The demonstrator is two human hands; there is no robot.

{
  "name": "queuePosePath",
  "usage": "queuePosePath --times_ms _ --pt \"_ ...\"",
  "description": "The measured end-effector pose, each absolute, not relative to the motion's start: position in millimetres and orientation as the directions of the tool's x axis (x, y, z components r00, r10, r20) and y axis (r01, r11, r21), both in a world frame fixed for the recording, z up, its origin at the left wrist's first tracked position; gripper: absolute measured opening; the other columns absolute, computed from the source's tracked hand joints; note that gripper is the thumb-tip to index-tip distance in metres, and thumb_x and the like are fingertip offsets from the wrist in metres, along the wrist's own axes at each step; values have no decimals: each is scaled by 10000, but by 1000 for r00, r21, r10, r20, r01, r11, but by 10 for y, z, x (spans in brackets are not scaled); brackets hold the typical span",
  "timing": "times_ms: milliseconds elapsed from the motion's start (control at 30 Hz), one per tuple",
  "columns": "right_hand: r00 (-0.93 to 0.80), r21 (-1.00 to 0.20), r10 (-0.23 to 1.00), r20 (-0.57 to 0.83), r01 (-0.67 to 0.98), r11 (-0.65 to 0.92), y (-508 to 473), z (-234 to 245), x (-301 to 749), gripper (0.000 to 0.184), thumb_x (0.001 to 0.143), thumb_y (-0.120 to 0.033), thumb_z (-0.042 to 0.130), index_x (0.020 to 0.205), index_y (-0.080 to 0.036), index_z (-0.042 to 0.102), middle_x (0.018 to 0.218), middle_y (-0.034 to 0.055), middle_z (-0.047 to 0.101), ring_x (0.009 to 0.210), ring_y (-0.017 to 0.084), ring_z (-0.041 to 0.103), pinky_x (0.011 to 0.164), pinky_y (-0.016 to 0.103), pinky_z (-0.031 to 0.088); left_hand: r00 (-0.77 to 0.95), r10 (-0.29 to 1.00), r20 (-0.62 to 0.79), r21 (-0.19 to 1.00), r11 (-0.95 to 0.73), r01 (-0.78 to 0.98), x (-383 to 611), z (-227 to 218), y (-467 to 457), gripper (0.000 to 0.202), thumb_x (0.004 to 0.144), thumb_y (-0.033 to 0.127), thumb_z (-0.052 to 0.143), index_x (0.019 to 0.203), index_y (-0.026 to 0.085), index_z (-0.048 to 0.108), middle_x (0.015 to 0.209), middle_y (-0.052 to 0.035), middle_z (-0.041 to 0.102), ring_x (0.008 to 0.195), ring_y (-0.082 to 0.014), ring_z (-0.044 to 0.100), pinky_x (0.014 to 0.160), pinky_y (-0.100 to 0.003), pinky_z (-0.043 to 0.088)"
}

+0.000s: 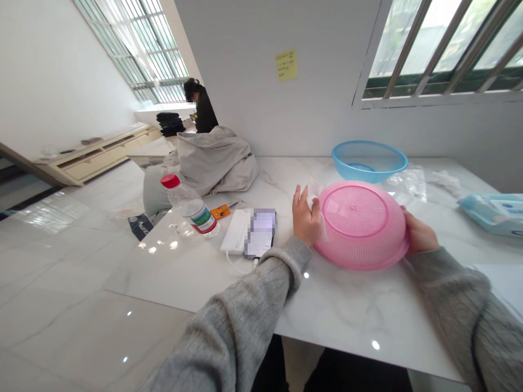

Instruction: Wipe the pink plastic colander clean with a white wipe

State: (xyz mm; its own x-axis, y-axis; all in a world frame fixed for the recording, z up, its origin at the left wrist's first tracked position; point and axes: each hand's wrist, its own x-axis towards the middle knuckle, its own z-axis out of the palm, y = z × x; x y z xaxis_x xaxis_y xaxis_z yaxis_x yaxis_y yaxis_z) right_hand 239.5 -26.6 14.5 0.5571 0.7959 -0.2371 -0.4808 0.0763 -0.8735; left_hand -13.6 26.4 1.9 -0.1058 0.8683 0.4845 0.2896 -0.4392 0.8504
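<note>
A pink plastic basket (354, 226) with a fine mesh is tilted up over the table, its ringed base facing me. My right hand (421, 233) grips its right rim, the fingers partly hidden behind it. At the left side, my left hand (306, 219) presses a thin white wipe (323, 226) against the basket wall; its fingers point upward and some are spread. Behind the basket stands a light blue plastic basin (370, 162), with crumpled clear plastic (411, 184) beside it.
A pack of wipes (492, 213) lies at the right. Left of my arm are a phone (263, 231), a white power bank (236, 234) with a cable, an orange item (220, 211) and a red-capped bottle (196, 209). Grey cloth (216, 160) is heaped behind; a person (204, 109) is farther back.
</note>
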Motion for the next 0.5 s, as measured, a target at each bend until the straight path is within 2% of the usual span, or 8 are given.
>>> queuePosePath --times_ms 100,200,333,500 --pt "547 -882 810 -211 -464 83 -258 124 2424 215 1028 -154 640 980 -161 850 1058 15 818 921 82 740 850 95 614 -73 832 550 767 -468 440 -122 -5 259 511 1121 506 444 1452 189 670 1511 -192 674 1561 -328 499 1302 -560 393" --pt "542 -891 818 -190 -445 88 -245 113 2453 207 1023 -152 652 997 -173 856 1094 7 816 949 74 733 899 88 598 -93 808 582 731 -469 496 -124 -15 270 425 1117 474 482 1344 209 724 1412 -173 724 1419 -322 592 1231 -552 463" --pt "566 -886 798 -205 -454 94 -247 130 2443 242 1045 -142 628 957 -169 851 1058 -3 812 918 53 729 878 63 595 4 785 619 715 -566 410 -136 -40 282 364 1125 382 477 1346 230 723 1392 -133 741 1326 -275 654 1210 -487 507" --pt "597 -883 772 -218 -458 105 -259 153 2415 253 1049 -150 635 890 -160 832 958 -6 801 832 52 720 790 56 614 101 794 599 750 -601 276 -140 -86 280 415 1068 219 506 1442 218 686 1511 -111 697 1418 -261 635 1290 -482 461"
